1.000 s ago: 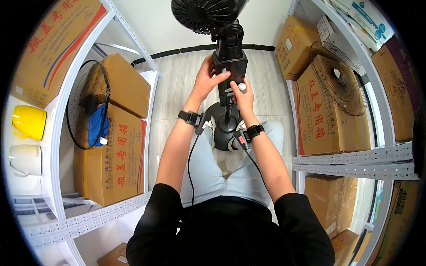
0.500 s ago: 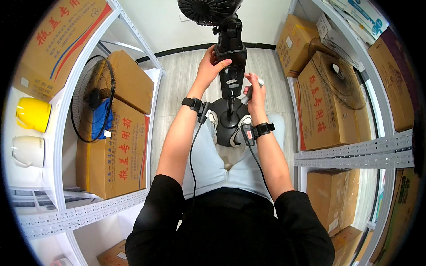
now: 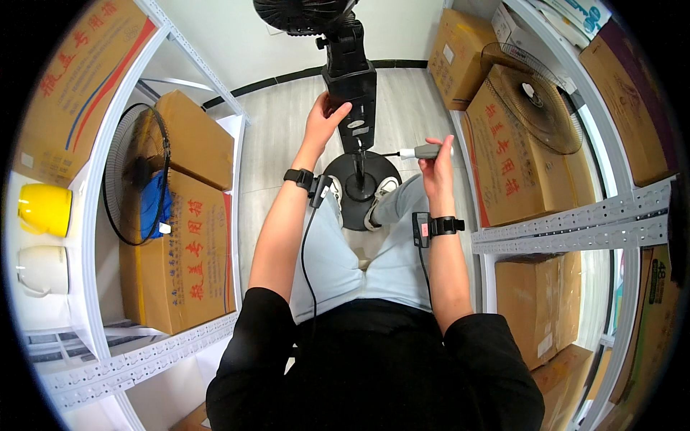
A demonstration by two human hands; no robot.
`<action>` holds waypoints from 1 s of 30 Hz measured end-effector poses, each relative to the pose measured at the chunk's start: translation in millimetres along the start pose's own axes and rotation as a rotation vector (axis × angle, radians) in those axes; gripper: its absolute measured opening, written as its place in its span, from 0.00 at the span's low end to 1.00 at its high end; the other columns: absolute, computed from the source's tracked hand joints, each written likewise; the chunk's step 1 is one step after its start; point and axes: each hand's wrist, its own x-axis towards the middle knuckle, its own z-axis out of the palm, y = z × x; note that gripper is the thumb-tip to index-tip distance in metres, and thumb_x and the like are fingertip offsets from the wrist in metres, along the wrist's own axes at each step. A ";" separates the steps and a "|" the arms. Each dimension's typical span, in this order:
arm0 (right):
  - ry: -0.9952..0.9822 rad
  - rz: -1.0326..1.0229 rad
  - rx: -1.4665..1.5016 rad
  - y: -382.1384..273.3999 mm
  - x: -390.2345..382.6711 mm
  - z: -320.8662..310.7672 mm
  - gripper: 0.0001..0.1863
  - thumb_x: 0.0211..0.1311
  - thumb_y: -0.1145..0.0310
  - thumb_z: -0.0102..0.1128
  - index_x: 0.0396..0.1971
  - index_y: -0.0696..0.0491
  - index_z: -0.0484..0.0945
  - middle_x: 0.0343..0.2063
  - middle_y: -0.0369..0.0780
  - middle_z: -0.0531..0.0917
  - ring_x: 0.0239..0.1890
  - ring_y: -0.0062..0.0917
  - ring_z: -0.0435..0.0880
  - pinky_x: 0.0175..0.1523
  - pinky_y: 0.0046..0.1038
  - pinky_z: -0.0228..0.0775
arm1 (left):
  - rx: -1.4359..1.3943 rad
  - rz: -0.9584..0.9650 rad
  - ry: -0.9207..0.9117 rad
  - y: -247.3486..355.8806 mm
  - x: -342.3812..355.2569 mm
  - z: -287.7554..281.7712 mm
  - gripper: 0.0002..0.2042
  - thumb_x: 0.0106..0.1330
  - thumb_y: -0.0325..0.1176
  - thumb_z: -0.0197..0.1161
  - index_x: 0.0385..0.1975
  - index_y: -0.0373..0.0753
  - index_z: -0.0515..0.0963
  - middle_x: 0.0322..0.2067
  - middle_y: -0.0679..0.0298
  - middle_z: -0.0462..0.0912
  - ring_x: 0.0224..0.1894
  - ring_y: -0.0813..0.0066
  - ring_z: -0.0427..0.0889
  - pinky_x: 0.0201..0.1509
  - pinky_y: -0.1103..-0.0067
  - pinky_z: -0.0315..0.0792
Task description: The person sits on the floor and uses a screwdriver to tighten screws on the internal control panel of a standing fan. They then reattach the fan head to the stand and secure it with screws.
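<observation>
Clasping the fan column [image 3: 361, 92], ideally firmly, with your left hand [image 3: 320, 127], you are grasping the screwdriver [image 3: 425, 151] in your right hand [image 3: 438, 174]

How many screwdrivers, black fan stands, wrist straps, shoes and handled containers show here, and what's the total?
Screwdriver: 1
Black fan stand: 1
Wrist straps: 2
Shoes: 2
Handled containers: 2, one yellow, one white
Total: 8
</observation>
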 end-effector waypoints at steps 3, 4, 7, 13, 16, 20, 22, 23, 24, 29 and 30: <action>0.035 0.008 0.230 -1.6 -12.1 -9.7 0.27 0.66 0.43 0.51 0.37 0.56 0.76 0.30 0.37 0.76 0.33 0.19 0.75 0.38 0.20 0.71 | -0.043 -0.030 -0.004 -13.1 -7.0 -3.8 0.31 0.61 0.38 0.67 0.60 0.29 0.62 0.53 0.58 0.73 0.55 0.73 0.72 0.60 0.78 0.65; 0.028 0.027 0.312 -1.1 -12.5 -16.4 0.25 0.65 0.45 0.53 0.38 0.56 0.76 0.31 0.38 0.77 0.35 0.21 0.76 0.39 0.21 0.73 | -0.062 -0.012 0.017 -16.8 -8.7 -0.9 0.31 0.62 0.37 0.66 0.60 0.29 0.62 0.54 0.57 0.72 0.56 0.73 0.72 0.60 0.78 0.65; -0.038 0.127 0.579 11.9 -12.1 -31.2 0.22 0.64 0.52 0.58 0.41 0.58 0.76 0.36 0.41 0.78 0.41 0.29 0.77 0.42 0.24 0.78 | -0.057 0.128 0.168 -24.4 -18.0 0.5 0.28 0.65 0.35 0.62 0.61 0.31 0.61 0.56 0.56 0.69 0.58 0.72 0.70 0.61 0.76 0.64; -0.302 0.281 1.007 10.9 -47.7 -6.8 0.17 0.65 0.63 0.58 0.45 0.62 0.75 0.46 0.48 0.77 0.52 0.43 0.75 0.47 0.29 0.82 | 0.014 0.312 0.330 25.7 -56.4 31.6 0.16 0.74 0.37 0.43 0.52 0.32 0.66 0.54 0.52 0.72 0.55 0.65 0.73 0.56 0.71 0.67; -0.432 0.296 1.011 19.4 -68.0 37.3 0.15 0.66 0.66 0.55 0.48 0.59 0.73 0.49 0.46 0.77 0.52 0.36 0.75 0.56 0.35 0.74 | -0.276 0.290 0.002 48.5 -66.8 55.7 0.19 0.75 0.42 0.40 0.50 0.31 0.66 0.51 0.49 0.74 0.49 0.64 0.77 0.53 0.71 0.69; -0.470 0.227 0.751 39.3 -77.5 64.6 0.15 0.64 0.68 0.57 0.49 0.54 0.73 0.49 0.39 0.76 0.49 0.28 0.76 0.55 0.31 0.70 | -0.341 0.174 -0.027 56.8 -84.2 64.6 0.15 0.76 0.42 0.40 0.43 0.34 0.65 0.27 0.57 0.76 0.31 0.68 0.77 0.45 0.71 0.71; -0.543 0.243 0.365 26.1 -82.4 53.6 0.13 0.66 0.68 0.56 0.48 0.55 0.75 0.49 0.39 0.78 0.51 0.23 0.76 0.54 0.27 0.70 | -0.525 0.101 0.007 60.1 -86.5 62.0 0.14 0.76 0.42 0.39 0.39 0.37 0.64 0.17 0.64 0.69 0.21 0.73 0.70 0.36 0.72 0.71; -0.561 0.195 0.096 22.8 -78.1 45.9 0.14 0.66 0.68 0.56 0.49 0.54 0.75 0.49 0.38 0.78 0.51 0.20 0.76 0.53 0.24 0.70 | -0.511 0.096 -0.015 65.0 -89.6 61.0 0.14 0.76 0.42 0.39 0.38 0.38 0.64 0.16 0.66 0.65 0.19 0.76 0.66 0.32 0.74 0.68; -0.491 0.162 -0.061 14.0 -76.3 31.2 0.13 0.65 0.68 0.57 0.47 0.53 0.77 0.45 0.37 0.81 0.48 0.19 0.78 0.50 0.21 0.70 | -0.495 0.092 -0.033 68.8 -91.6 60.6 0.14 0.76 0.43 0.39 0.38 0.38 0.64 0.14 0.67 0.61 0.17 0.79 0.61 0.28 0.76 0.65; 0.342 -0.579 -0.803 -43.5 10.8 -131.2 0.07 0.64 0.68 0.55 0.35 0.53 0.81 0.29 0.34 0.84 0.32 0.17 0.81 0.37 0.23 0.72 | -0.477 -0.058 -0.194 67.6 -94.1 62.2 0.15 0.77 0.42 0.38 0.39 0.36 0.65 0.11 0.68 0.60 0.12 0.80 0.59 0.20 0.80 0.62; 0.511 -0.559 -0.880 -71.3 18.4 -139.9 0.07 0.62 0.67 0.58 0.35 0.53 0.80 0.27 0.36 0.84 0.30 0.22 0.82 0.37 0.25 0.73 | -0.471 -0.091 -0.189 64.7 -95.8 58.0 0.15 0.77 0.42 0.38 0.39 0.36 0.65 0.11 0.68 0.60 0.12 0.80 0.59 0.20 0.80 0.62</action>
